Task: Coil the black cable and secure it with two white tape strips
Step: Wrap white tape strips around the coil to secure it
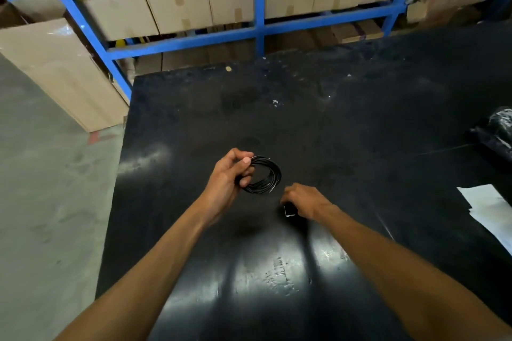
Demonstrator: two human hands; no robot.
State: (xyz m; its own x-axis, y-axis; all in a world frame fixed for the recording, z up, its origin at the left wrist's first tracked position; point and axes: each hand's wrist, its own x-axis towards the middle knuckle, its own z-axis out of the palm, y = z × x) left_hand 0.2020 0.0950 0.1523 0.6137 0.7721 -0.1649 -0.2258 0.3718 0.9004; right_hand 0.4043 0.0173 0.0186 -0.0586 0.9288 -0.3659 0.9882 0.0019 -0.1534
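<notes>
The black cable (264, 174) is already wound into a tight round coil, and the left hand (227, 177) holds it just above the tabletop (360, 124), its fingers (245, 171) curled around the coil's near-left side, so that most of the loop sticks out beyond the fingertips. The right hand (306, 202) sits low on the tabletop just to the right of and nearer than the coil, fingers bent around a small dark object with a pale edge (290, 210); what that is I cannot tell, possibly the cable's plug end. No white tape strip is on the coil yet. Coiling looks finished, so the taping step is next. That calls for keeping the left grip firm so the loops do not spring apart while the right hand fetches a strip, perhaps from the white sheet (487, 207) well off to the right.
</notes>
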